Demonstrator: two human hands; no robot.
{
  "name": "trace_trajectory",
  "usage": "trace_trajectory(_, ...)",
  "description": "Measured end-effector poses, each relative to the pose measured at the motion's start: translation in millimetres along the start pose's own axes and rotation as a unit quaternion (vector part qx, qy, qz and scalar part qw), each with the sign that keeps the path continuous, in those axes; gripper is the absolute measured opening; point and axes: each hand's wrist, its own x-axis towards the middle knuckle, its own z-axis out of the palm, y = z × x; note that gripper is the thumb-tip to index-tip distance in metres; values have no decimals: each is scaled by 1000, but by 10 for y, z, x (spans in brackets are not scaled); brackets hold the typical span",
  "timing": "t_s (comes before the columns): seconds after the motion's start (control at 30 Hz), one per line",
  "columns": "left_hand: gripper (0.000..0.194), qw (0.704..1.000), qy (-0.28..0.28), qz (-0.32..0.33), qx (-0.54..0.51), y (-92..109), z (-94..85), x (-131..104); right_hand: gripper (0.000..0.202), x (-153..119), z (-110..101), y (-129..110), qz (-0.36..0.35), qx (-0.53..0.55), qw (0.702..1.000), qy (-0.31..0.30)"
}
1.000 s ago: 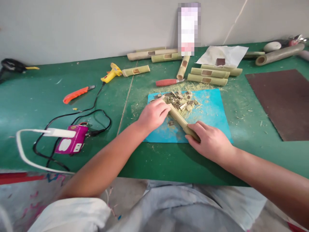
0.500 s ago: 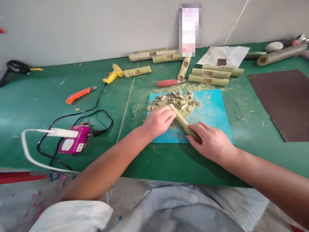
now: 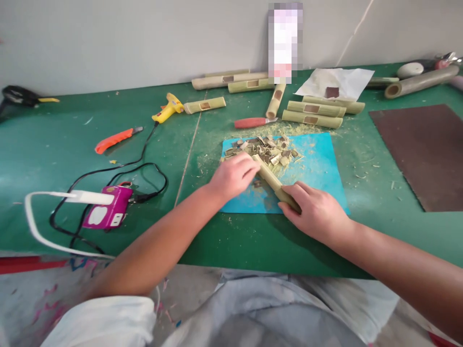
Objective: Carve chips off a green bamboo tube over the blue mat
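Observation:
My right hand [image 3: 316,207] is wrapped around the near end of a pale green bamboo tube [image 3: 269,173], which slants away over a blue mat [image 3: 318,164]. My left hand [image 3: 235,176] is closed, with its curled fingertips against the left side of the tube's far end. What its fingers hold, if anything, is hidden. A pile of bamboo chips and shavings [image 3: 271,150] lies on the mat just beyond the tube. Behind the mat rests a red-handled knife [image 3: 253,123].
Several cut bamboo tubes [image 3: 313,119] lie at the back, near white paper [image 3: 333,83]. On the left are a yellow glue gun [image 3: 168,110], an orange cutter [image 3: 115,140] and a purple power adapter [image 3: 108,208] with cables. A dark brown sheet [image 3: 423,154] lies right on the green table [image 3: 202,241].
My left hand has shifted slightly up and left along the tube's far end. My right hand keeps its hold, and the view has moved a little.

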Motion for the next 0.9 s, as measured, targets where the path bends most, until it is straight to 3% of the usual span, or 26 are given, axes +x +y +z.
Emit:
trace_trajectory(0.6,20,1000,-12,1,-2,3,-4,34,20,-2,4,-10,10,-2,1000,-16)
trace_trajectory(0.7,20,999,21,-20,28,0,0,24,21,3,4,-4,14,2,1000,-15)
trace_trajectory(0.9,17,999,25,-7,35,-78,4,22,22,-2,-14,3,9,4,1000,-8)
